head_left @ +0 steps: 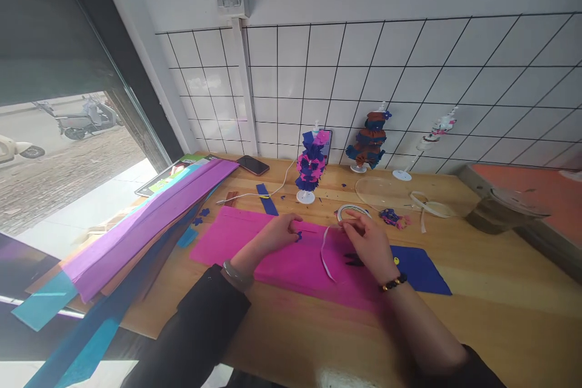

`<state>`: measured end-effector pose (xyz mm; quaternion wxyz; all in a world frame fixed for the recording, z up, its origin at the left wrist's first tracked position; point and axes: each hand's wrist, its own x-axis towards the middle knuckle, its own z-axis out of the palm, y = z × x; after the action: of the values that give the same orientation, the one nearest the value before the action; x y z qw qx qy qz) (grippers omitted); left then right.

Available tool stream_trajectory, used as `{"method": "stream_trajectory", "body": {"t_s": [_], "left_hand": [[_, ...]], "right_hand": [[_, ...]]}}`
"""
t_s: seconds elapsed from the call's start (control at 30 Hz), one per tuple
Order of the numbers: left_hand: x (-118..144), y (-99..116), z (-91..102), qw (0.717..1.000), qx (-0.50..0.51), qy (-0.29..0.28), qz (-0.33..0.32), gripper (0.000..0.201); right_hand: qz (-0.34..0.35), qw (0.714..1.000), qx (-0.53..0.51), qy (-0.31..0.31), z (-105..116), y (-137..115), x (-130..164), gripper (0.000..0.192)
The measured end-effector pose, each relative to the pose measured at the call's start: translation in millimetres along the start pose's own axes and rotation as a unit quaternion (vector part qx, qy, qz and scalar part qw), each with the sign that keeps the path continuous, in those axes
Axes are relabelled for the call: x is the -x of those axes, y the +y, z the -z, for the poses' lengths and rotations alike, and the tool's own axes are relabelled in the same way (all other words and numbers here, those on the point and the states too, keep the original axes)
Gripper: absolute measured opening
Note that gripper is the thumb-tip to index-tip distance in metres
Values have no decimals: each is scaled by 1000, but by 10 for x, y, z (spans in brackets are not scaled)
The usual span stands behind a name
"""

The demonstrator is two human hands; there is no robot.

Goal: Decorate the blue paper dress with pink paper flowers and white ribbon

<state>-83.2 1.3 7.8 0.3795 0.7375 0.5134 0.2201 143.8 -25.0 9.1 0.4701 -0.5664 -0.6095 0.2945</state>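
Far left, a stack of crepe sheets (150, 224) is laid long-axis running from near left toward the phone (252, 165) at the far edge, fanned so purple, teal and blue edges show, probably to keep colours within reach. A white cable (273, 189) is trailed from the phone side across the table (477, 291). A pink sheet (236, 242) is spread flat in front of the person, long axis left to right, likely serving as work surface. The left hand (277, 233) is curled loosely closed, fingertips pinched on a small blue piece (298, 236) pressed down on the pink sheet, apparently held steady for taping. Behind it, a blue-pink paper tree (310, 167) is stood upright on a white base. A tape strip (326, 251) is pulled off the roll, hanging in a curve with its free end pointing toward the person, long axis roughly near-to-far. The tape roll (351, 212) is held flat just above the pink sheet, near the far edge of it. The right hand (370, 242) is closed on the roll and the strip's start, wrist beaded. Something dark under that hand cannot be made out. A blue sheet (422, 273) is lying just right, partly under the pink one. A brown-blue tree (370, 139) and a white stand (427, 145) are set against the tiled wall.
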Motion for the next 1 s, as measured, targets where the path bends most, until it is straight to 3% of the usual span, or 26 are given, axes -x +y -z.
{"method": "stream_trajectory", "body": {"t_s": [0.17,0.4,0.53,0.63,0.7,0.8,0.9,1.0], "left_hand": [[-12,-2,-32,993,-110,24,-36,50],[-20,-45,37,997,-65,32,-38,63],[-48,-83,83,997,-21,75,-28,61],[-49,19,15,991,34,122,-39,39],[-36,153,-97,990,111,82,-20,32],[-29,368,-323,973,222,-64,10,43],[-73,493,-532,907,373,-185,67,46],[-154,510,-665,847,491,-193,62,38]], "right_hand": [[44,986,150,-52,26,3,-42,35],[53,963,235,-124,-265,-42,4,43],[46,976,172,-126,-232,32,-15,43],[33,990,67,-117,-135,62,19,43],[10,995,-5,-99,-65,69,73,42],[-31,992,-95,-75,22,65,164,37],[-44,988,-135,-60,75,50,221,34],[-38,991,-124,-44,100,41,231,31]]}}
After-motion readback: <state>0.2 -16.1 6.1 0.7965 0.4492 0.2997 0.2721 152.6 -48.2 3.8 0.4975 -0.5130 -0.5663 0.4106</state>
